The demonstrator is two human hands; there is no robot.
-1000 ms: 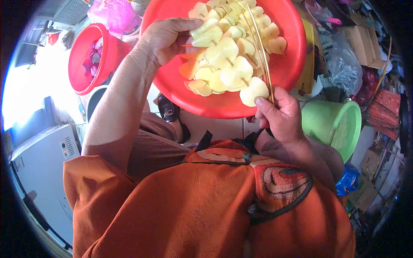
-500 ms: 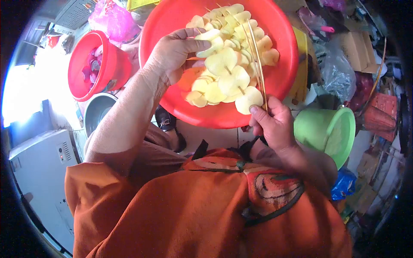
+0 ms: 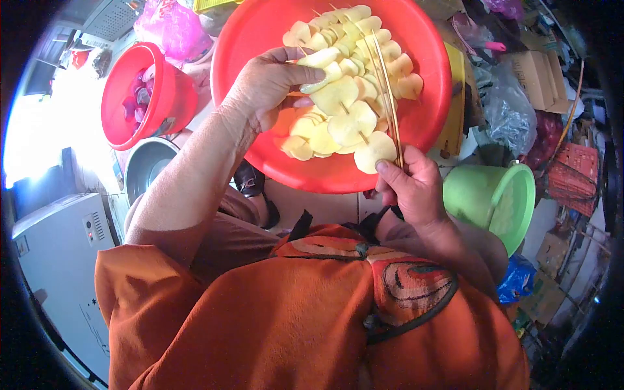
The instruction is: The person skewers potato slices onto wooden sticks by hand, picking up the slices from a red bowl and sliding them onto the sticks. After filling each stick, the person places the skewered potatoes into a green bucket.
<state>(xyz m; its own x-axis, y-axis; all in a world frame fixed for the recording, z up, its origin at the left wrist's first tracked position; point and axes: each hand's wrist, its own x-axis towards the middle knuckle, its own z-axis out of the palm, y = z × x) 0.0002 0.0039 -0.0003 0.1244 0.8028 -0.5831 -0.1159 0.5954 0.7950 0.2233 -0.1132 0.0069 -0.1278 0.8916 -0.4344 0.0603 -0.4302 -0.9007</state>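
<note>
— What's on your far left?
— White appliance (image 3: 65, 240), then a red bucket (image 3: 177, 97) with purplish chunks (image 3: 138, 101) in it. Grey basin (image 3: 146, 170) just below that, pink bag (image 3: 170, 29) above.

— And your left hand?
— My left hand (image 3: 276, 81) is mostly closed, thumb and fingers pinching some pale slices (image 3: 320, 68) over the big red basin (image 3: 432, 117).

— What's in the basin?
— A heap of thin pale slices (image 3: 315, 133), kinda overlapping. Some have stick tips poking out.

— Right hand?
— My right hand (image 3: 416, 185) is partly curled at the near rim. Thumb's on a round slice (image 3: 375, 153), the end one of a skewered row, and I've got a few thin sticks (image 3: 388, 97) in the same grip, angled up over the heap.

— Anything further right?
— Green bucket (image 3: 471, 195) tipped toward its side, blue bag (image 3: 518, 279) just below it, and an open cardboard box (image 3: 536, 81) higher up.
</note>
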